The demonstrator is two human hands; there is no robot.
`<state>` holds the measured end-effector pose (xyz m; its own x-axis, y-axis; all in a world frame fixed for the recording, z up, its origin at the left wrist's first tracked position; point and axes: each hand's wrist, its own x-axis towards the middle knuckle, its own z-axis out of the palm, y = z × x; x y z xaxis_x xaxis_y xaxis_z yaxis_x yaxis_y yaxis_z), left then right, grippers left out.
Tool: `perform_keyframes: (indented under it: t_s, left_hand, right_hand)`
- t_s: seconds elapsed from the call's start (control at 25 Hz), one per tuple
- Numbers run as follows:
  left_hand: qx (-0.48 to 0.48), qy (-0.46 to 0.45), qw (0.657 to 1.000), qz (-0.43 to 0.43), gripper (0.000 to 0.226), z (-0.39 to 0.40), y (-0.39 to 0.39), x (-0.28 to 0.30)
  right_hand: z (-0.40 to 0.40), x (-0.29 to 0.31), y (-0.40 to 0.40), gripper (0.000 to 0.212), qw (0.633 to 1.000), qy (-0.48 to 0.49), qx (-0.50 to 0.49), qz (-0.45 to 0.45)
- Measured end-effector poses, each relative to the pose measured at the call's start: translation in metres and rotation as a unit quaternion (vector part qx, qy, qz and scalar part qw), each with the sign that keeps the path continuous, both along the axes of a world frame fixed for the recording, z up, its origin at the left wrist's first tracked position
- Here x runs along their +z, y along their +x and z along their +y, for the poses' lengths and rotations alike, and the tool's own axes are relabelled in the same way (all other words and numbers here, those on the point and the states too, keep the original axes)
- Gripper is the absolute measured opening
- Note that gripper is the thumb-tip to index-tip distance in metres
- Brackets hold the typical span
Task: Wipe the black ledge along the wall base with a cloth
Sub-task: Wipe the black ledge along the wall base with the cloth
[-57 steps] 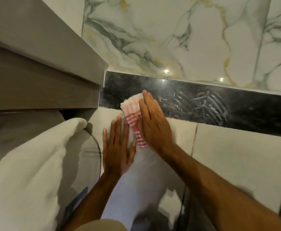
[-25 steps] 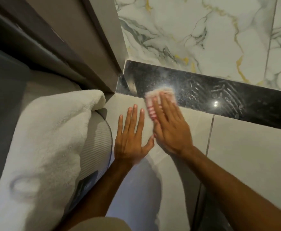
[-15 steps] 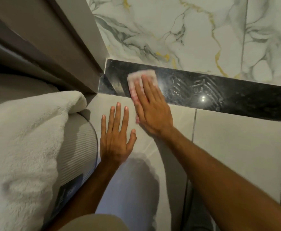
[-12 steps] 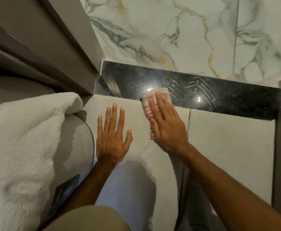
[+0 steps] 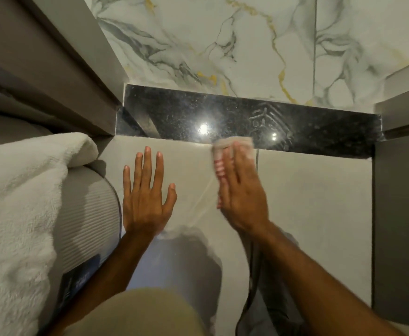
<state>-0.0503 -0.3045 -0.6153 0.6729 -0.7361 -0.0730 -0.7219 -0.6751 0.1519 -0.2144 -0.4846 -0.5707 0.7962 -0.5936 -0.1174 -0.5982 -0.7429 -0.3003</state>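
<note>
The glossy black ledge [image 5: 307, 127] runs along the foot of the marble wall, with smeared wipe marks on its right half. My right hand [image 5: 241, 187] lies flat on a red-and-white striped cloth [image 5: 220, 156], pressing it down at the ledge's front edge where it meets the floor tile. The cloth's upper end overlaps the ledge; most of the cloth is hidden under my fingers. My left hand [image 5: 147, 192] rests flat on the pale floor tile [image 5: 315, 204] with fingers spread, holding nothing, a hand's width left of the cloth.
A grey ribbed mattress corner [image 5: 87, 214] with a white fluffy blanket [image 5: 16, 214] fills the left. A brown bed frame [image 5: 60, 69] meets the ledge's left end. Dark furniture [image 5: 402, 214] walls off the right. My knee [image 5: 138, 314] is at the bottom.
My right hand has slid the cloth rightward along the ledge's front edge, away from the left corner. My left hand has stayed planted on the tile.
</note>
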Motion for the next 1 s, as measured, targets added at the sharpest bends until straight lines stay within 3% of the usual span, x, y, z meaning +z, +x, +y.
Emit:
perform_keyframes:
  t_s: [0.16, 0.24, 0.32, 0.36, 0.44, 0.52, 0.6, 0.68, 0.76, 0.84, 0.92, 1.0]
  left_hand:
    - [-0.002, 0.018, 1.0, 0.022, 0.079, -0.001, -0.001, 0.0]
    - [0.005, 0.015, 1.0, 0.026, 0.079, 0.0, -0.002, 0.002]
    - [0.02, 0.005, 0.999, 0.025, 0.079, -0.004, -0.006, 0.004]
    - [0.011, -0.004, 0.999, 0.031, 0.079, -0.01, -0.01, 0.005]
    - [-0.05, -0.013, 0.998, 0.046, 0.079, -0.029, -0.024, 0.006]
    - [-0.094, 0.0, 0.995, 0.039, 0.08, -0.047, -0.036, 0.002]
    - [-0.095, -0.002, 0.995, 0.024, 0.081, -0.056, -0.04, -0.005]
    - [-0.091, -0.009, 0.996, 0.011, 0.081, -0.056, -0.038, -0.012]
    - [-0.1, -0.025, 0.995, 0.001, 0.079, -0.051, -0.038, -0.015]
    - [-0.109, -0.032, 0.994, -0.007, 0.078, -0.051, -0.039, -0.013]
    - [-0.102, -0.022, 0.995, 0.005, 0.079, -0.054, -0.038, -0.009]
    - [-0.097, -0.017, 0.995, 0.012, 0.08, -0.055, -0.038, -0.008]
  right_hand:
    - [-0.053, -0.001, 0.068, 0.071, 0.987, -0.032, -0.153, -0.045]
    - [-0.044, 0.0, 0.092, 0.068, 0.997, -0.006, -0.073, -0.033]
    - [-0.015, -0.004, 0.059, 0.067, 0.998, 0.014, 0.054, -0.021]
    - [-0.003, -0.001, 0.026, 0.068, 0.998, 0.022, 0.062, -0.014]
    - [0.005, 0.005, -0.035, 0.073, 0.995, 0.038, -0.089, -0.018]
    - [-0.025, 0.003, -0.044, 0.076, 0.949, 0.016, -0.313, 0.01]
    - [-0.071, 0.001, -0.006, 0.075, 0.909, -0.014, -0.416, 0.02]
    - [-0.097, -0.002, 0.041, 0.068, 0.946, -0.014, -0.323, -0.023]
    - [-0.091, -0.009, 0.052, 0.063, 0.993, -0.03, -0.104, -0.043]
    - [-0.072, -0.009, 0.013, 0.063, 0.995, -0.029, 0.094, 0.0]
    - [-0.075, -0.004, -0.049, 0.065, 0.997, -0.009, 0.078, 0.014]
    - [-0.097, 0.003, -0.084, 0.067, 0.993, -0.009, -0.114, 0.032]
